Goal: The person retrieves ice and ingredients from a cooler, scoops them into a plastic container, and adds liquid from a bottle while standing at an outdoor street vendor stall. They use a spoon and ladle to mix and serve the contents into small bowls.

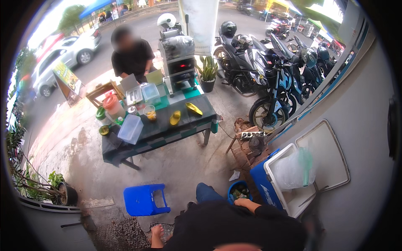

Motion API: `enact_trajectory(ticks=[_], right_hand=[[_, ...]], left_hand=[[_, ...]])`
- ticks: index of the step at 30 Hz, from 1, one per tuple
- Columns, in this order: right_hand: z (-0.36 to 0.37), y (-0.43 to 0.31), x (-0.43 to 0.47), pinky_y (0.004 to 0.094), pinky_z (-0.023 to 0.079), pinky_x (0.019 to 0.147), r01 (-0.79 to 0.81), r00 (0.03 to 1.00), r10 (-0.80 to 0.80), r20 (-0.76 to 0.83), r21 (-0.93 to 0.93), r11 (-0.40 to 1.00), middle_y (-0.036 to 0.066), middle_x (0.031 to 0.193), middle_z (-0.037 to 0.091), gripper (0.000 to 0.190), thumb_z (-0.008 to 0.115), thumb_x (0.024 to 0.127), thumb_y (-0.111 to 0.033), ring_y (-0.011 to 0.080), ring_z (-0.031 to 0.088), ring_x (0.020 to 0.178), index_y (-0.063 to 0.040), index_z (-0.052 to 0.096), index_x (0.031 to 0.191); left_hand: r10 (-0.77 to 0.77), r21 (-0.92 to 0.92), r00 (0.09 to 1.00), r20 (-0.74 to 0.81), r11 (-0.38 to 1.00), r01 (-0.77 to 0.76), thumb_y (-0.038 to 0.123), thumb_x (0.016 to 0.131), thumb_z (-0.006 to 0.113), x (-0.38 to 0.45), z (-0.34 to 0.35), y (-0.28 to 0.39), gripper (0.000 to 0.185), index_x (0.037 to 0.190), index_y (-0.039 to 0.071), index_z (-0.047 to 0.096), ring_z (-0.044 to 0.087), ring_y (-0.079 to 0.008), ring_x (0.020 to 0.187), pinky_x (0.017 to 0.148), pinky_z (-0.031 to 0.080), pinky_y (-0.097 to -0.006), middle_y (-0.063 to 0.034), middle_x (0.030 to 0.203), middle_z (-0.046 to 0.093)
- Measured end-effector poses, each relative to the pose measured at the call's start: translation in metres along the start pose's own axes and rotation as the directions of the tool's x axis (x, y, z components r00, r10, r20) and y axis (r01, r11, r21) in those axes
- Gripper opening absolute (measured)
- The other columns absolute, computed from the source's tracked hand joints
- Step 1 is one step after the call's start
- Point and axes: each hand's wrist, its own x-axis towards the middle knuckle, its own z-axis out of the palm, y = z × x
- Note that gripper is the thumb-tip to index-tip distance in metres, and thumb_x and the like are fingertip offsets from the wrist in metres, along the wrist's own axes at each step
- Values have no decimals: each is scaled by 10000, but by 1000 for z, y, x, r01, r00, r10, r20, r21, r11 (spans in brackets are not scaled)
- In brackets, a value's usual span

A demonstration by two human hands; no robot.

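My right hand (241,201) grips the near rim of a blue bucket (230,189) on the floor, its fingers partly hidden. Dark and greenish scraps (241,191) lie inside, too small to identify. Low on the left hangs my left hand (157,231), fingers loosely bent, with nothing visible in it. A blue plastic stool (143,200) is nearest to that hand, apart from it. To the right of the bucket is an uncovered blue cooler box (267,185) with a clear plastic bag (287,169) and a green-handled plastic tool (305,169) in it.
A cloth-covered table (163,136) bears yellow fruit pieces (175,117), a clear plastic container (130,129), jugs and a cup sealing machine (179,69). Behind it is another person (133,56). A wooden stand (249,150) holds a power strip (251,135) and small fan (258,143). Motorcycles (243,73) are parked beyond.
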Motion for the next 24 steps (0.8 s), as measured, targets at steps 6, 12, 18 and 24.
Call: enact_trajectory(ticks=[6, 12, 18, 24], right_hand=[[21, 28, 63, 370, 532, 895, 187, 981, -7, -195, 929, 321, 81, 1140, 737, 289, 675, 963, -286, 203, 687, 1004, -64, 753, 1131], [-259, -38, 106, 447, 509, 1036, 4, 982, -32, -188, -149, 989, 206, 1290, 674, 474, 608, 891, -313, 360, 626, 1233, -127, 669, 1323], [-503, -176, 115, 454, 561, 888, 179, 850, -201, -488, -92, 980, 167, 1007, 754, 352, 681, 869, -318, 353, 715, 988, -104, 745, 1141], [-639, -330, 161, 426, 548, 808, 497, 619, -282, -733, 87, 863, 126, 933, 757, 375, 660, 936, -446, 335, 720, 910, -90, 754, 1006]], left_hand=[[432, 165, 885, 175, 873, -459, 254, 889, 794, 43, 107, 170, 592, 1344, -29, 543, 649, -160, 684, 532, 512, -326, -87, 867, 695], [700, 194, 684, 204, 656, -729, 356, 919, 754, 12, 162, 362, 533, 1331, 49, 614, 701, -212, 980, 852, 554, -341, -166, 1127, 724], [825, -176, 564, 27, 559, -810, 233, 959, 726, -58, 145, 484, 417, 1320, 49, 624, 693, -176, 982, 845, 550, -317, -120, 1124, 705], [847, -249, 529, -43, 504, -827, 199, 999, 684, -81, 96, 586, 353, 1305, 35, 621, 676, -133, 942, 812, 555, -276, -58, 1079, 672]])
